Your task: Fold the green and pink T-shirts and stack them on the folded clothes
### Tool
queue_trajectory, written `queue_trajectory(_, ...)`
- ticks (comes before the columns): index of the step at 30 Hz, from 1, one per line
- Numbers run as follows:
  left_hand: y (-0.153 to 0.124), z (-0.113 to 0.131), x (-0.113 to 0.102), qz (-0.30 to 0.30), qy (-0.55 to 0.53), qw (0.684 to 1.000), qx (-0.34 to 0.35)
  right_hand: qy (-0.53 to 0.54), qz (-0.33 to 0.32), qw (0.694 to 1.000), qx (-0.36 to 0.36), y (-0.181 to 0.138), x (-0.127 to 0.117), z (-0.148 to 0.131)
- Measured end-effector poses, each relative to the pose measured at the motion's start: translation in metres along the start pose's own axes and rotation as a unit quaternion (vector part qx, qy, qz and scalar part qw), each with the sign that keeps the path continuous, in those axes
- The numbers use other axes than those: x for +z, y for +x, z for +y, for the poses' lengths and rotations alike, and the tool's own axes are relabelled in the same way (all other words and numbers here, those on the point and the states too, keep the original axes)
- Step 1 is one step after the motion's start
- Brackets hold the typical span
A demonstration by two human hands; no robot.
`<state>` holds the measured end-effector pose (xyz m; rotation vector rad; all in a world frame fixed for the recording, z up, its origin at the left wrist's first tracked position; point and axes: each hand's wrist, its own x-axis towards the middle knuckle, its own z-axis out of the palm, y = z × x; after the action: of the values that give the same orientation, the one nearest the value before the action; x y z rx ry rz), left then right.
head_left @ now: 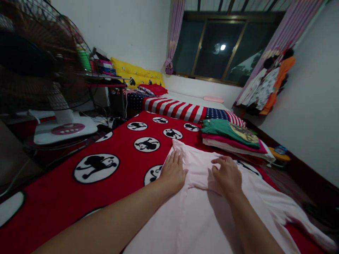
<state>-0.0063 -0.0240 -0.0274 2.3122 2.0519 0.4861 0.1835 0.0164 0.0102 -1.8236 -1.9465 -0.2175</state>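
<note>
A pale pink long-sleeved shirt (196,208) lies spread on a red blanket (116,197) in front of me. My left hand (173,173) rests flat on the shirt's far left edge, fingers stretched forward and close together. Over the upper middle of the shirt is my right hand (227,175), its fingers loosely bent and apart, with no cloth visibly gripped. Between both hands, a band of the pink cloth is folded over on itself. One sleeve (293,208) reaches out to the right, wrinkled.
A stack of folded clothes (230,135), green on top, sits beyond my right hand. To the left stands a fan (63,123) on a stool. Further back are a bed with a striped cover (174,110), a yellow cushion (137,76) and hanging clothes (267,84).
</note>
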Motion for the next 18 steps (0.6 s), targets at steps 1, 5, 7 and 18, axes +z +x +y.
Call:
queue_trajectory(1,0.0,0.0,0.0,-0.003,0.005,1.0,0.001,0.04,0.007,0.999,-0.029,0.009,0.002,-0.006)
queue_trajectory(5,0.001,-0.001,0.004,0.01,0.006,1.0,0.008,0.214,-0.097,0.965,-0.117,0.055,0.026,-0.043)
queue_trajectory(7,0.001,-0.002,0.008,0.024,0.005,1.0,0.016,0.278,-0.145,0.94,-0.133,0.077,0.041,-0.061)
queue_trajectory(18,0.0,0.0,0.001,0.016,-0.03,0.999,-0.034,0.295,-0.056,0.952,-0.05,0.081,0.078,-0.058)
